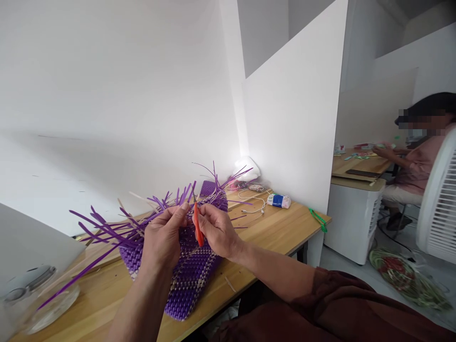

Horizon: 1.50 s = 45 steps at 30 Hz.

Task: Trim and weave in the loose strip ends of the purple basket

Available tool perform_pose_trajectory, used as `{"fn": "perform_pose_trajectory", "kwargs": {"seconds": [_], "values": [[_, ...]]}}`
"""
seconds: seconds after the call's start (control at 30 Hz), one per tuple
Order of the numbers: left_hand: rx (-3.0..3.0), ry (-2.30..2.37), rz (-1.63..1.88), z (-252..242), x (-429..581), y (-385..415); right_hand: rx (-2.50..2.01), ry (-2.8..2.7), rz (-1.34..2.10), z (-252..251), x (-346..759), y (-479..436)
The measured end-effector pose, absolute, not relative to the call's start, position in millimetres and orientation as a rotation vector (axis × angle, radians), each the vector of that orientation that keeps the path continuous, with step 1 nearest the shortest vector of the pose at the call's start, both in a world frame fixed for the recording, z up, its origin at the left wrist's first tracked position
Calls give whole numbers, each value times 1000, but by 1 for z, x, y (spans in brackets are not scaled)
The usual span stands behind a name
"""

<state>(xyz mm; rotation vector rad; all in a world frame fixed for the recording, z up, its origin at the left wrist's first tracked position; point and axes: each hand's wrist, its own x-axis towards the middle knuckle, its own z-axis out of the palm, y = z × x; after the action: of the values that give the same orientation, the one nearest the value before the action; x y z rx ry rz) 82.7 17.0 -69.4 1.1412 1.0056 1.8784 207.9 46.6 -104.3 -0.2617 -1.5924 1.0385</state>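
A purple and beige woven basket (194, 268) lies tilted on the wooden table, with long loose purple strips (103, 228) fanning out from its upper edge. My left hand (164, 237) is closed at that edge, thumb and forefinger pinching a purple strip (188, 191). In my right hand (218, 230) is a pair of orange-handled scissors (198, 223), held upright with the dark narrow tip pointing up beside the left fingertips. My fingers and the scissors cover part of the weave, and whether the blades touch a strip cannot be made out.
On the table (278, 232) lie a pink yarn ball with a blue label (279, 200), a white cable (254, 206), a green strap (318, 219) and a clear round dish (55, 308). White partitions stand behind. At right are a fan (440, 199), a seated co-worker (416, 161) and coiled green strips (402, 275).
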Motion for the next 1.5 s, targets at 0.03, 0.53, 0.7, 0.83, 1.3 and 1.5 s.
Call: {"fn": "perform_pose_trajectory", "kwargs": {"seconds": [0.03,0.53,0.7,0.83,1.3,1.5], "values": [[1138,1001,1880,-69,83,17,-244,-1574,1068,-105,207,46],[1201,1009,1817,-67,73,20,-129,-1681,1213,-90,270,49],[1270,1066,1771,-69,66,22,-498,-2118,960,-61,318,51],[1323,1104,1725,-68,64,24,-587,-2344,699,-40,334,48],[1304,1151,1667,-65,62,21,-469,-2505,728,-21,325,59],[1300,1137,1661,-67,60,22,-517,-2490,261,-18,324,68]]}}
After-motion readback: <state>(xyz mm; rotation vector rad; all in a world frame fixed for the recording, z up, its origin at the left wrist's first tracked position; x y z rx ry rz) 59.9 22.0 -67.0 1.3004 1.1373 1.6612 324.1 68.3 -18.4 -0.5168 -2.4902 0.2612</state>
